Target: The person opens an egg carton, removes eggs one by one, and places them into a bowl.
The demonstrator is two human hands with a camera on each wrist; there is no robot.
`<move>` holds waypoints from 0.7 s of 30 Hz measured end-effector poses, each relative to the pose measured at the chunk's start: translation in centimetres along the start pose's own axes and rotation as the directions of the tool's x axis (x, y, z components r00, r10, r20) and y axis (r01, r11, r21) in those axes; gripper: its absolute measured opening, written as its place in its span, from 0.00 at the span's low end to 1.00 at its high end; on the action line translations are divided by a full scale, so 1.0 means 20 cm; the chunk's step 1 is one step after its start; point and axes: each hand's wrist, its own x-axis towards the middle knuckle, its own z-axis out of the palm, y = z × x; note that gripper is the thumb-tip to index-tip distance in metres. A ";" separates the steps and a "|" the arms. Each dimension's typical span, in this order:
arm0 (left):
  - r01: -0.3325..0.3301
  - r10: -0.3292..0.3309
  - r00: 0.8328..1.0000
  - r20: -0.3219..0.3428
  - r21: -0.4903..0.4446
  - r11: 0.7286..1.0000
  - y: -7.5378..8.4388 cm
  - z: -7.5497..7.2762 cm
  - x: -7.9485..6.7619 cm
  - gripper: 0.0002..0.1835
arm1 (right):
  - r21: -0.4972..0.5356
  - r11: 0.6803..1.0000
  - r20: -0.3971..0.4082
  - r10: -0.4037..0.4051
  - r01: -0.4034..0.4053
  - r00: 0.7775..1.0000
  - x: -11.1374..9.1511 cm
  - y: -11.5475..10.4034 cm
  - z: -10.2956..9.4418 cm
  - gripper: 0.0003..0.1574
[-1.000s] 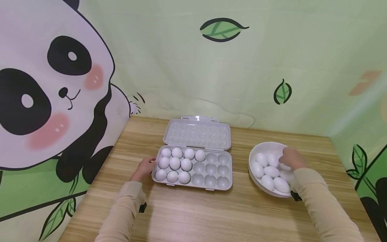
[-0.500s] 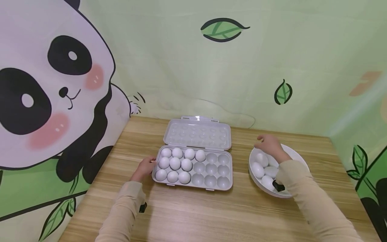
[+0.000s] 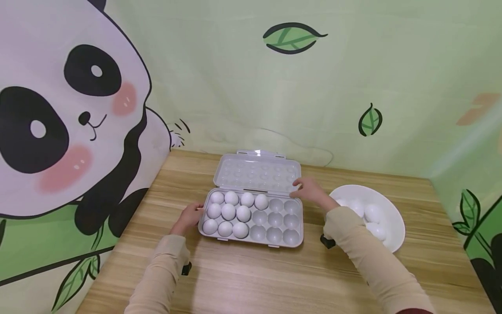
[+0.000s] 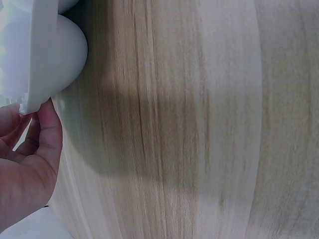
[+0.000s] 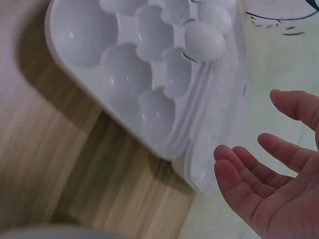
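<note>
A grey-white egg carton (image 3: 274, 220) lies on the table with its lid (image 3: 256, 174) folded back toward the wall. Several white eggs (image 3: 228, 212) fill the left half of its cups; the right-hand cups are bare. My left hand (image 3: 191, 215) pinches the carton's left edge, and in the left wrist view its thumb and fingers (image 4: 49, 129) meet at that rim. Beside the carton's back right corner, near the hinge, is my right hand (image 3: 311, 192). Its fingers are spread and loosely bent, with nothing in them in the right wrist view (image 5: 284, 184).
A white bowl (image 3: 397, 218) with several white eggs (image 3: 372, 213) stands at the right, partly behind my right sleeve (image 3: 364, 240). The wooden table (image 3: 251, 279) meets a green wall cloth (image 3: 219, 87) at the back, with a panda print at left.
My right hand has left the bowl and moved left to the carton's back right corner. The left hand stays on the carton's edge, and the eggs in the carton look unchanged.
</note>
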 end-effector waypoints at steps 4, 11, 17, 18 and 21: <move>0.010 -0.010 1.000 0.003 -0.011 1.000 -0.01 0.00 0.00 0.19 | -0.001 1.000 0.036 -0.002 0.002 0.999 0.02 -0.10 0.11 0.33; 0.013 -0.013 1.000 0.000 -0.032 0.999 -0.02 0.00 0.03 0.19 | -0.002 0.994 0.095 0.105 -0.105 0.990 -0.22 -0.66 0.07 0.32; 0.003 -0.003 1.000 0.005 -0.038 0.999 -0.03 -0.01 0.02 0.18 | 0.016 0.995 0.036 0.098 -0.098 0.995 -0.21 -0.71 0.18 0.32; 0.004 -0.004 1.000 0.004 -0.040 0.999 -0.02 -0.01 0.02 0.18 | 0.029 0.994 0.025 0.100 -0.101 0.995 -0.21 -0.71 0.20 0.32; -0.001 0.001 1.000 0.000 -0.043 0.999 -0.02 0.00 0.01 0.17 | 0.032 0.993 0.000 0.115 -0.115 0.993 -0.20 -0.71 0.25 0.33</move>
